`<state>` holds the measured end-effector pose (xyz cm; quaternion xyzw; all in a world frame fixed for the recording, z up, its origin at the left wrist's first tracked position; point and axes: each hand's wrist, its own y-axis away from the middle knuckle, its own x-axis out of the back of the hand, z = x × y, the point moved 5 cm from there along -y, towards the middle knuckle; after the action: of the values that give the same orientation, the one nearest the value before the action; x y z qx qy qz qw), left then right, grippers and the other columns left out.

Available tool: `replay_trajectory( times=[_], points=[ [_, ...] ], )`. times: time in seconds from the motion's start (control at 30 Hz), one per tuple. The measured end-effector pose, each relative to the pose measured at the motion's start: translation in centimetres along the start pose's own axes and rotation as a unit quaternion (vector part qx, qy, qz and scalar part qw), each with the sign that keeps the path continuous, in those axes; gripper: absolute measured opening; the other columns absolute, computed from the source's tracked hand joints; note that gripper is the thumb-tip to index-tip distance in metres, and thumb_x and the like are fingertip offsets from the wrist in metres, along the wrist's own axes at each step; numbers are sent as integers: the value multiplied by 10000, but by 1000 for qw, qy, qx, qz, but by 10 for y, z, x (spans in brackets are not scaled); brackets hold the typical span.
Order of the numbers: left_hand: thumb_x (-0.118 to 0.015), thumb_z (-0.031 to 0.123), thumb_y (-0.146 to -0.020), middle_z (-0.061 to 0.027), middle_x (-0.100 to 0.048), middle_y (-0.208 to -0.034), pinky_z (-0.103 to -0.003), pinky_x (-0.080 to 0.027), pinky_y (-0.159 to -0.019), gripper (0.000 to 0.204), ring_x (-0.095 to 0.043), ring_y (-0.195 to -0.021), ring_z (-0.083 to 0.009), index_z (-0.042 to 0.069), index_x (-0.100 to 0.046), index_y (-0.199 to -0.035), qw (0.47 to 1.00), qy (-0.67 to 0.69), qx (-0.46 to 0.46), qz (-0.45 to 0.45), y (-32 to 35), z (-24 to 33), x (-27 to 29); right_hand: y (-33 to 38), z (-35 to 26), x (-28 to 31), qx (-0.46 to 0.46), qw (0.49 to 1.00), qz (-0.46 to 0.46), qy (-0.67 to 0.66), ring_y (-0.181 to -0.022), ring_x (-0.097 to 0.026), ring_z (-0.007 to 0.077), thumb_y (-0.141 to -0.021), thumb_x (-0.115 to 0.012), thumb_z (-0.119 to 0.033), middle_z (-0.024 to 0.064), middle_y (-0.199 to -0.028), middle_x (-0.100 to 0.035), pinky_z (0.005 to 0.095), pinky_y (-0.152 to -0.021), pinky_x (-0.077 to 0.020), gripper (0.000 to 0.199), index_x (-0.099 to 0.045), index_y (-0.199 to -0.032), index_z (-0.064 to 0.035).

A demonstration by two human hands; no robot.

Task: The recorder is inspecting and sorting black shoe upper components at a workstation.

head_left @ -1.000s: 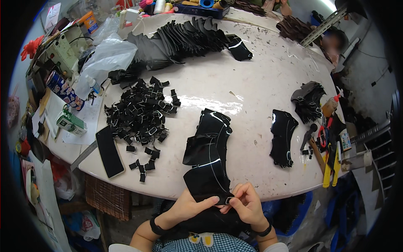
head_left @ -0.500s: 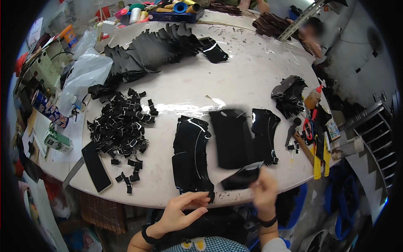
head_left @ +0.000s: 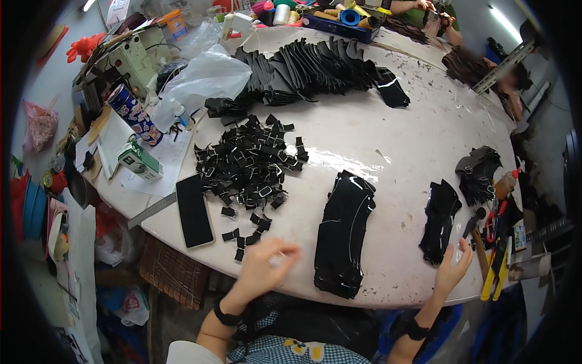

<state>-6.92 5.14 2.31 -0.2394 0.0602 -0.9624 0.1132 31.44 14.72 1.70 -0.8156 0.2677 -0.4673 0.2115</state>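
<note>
Head view, taking clock hours from its centre: a pale table (head_left: 412, 151) fills the middle. At twelve, a long overlapping row of dark pieces (head_left: 303, 70) fans across its far side. Toward ten sits a heap of buckled black tabs (head_left: 245, 161). Between four and five lies the main thing, a glossy black panel stack (head_left: 342, 236), lengthwise toward the near edge. Between three and four is a smaller black stack (head_left: 439, 221). From my remote seat, I see the right hand (head_left: 448, 270) at four, fingers spread beside that stack's near end (contact I cannot tell). The left hand (head_left: 264, 267), toward half past six, is loosely curled; whether it pinches anything, I cannot tell. Smallest are loose tabs (head_left: 230, 235) near half past seven. I'd judge it best to lift one piece by its edge, keeping both stacks square.
</note>
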Motion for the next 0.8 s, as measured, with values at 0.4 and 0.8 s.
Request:
replay_trajectory(
  times=[0.4, 0.8],
  points=[
    [-668, -6, -593, -33, -567, -704, -343, -365, -690, 198, -504, -768, -226, 83, -583, -747, 943, -263, -107, 172, -1, -11, 35, 32, -91, 20, 53, 970, -164, -174, -842, -524, 267, -730, -574, -48, 141, -857, -552, 335, -794, -399, 105, -560, -816, 10],
    [-646, 19, -614, -85, -592, -808, -238, -486, -536, 155, -590, -669, -183, 25, -600, -762, 878, -27, -478, 18, 31, 76, -17, 66, -153, 23, 114, 823, -404, -382, -609, -577, 202, -672, -704, -72, 72, -696, -595, 276, -561, -456, 116, -607, -722, -31]
  ],
)
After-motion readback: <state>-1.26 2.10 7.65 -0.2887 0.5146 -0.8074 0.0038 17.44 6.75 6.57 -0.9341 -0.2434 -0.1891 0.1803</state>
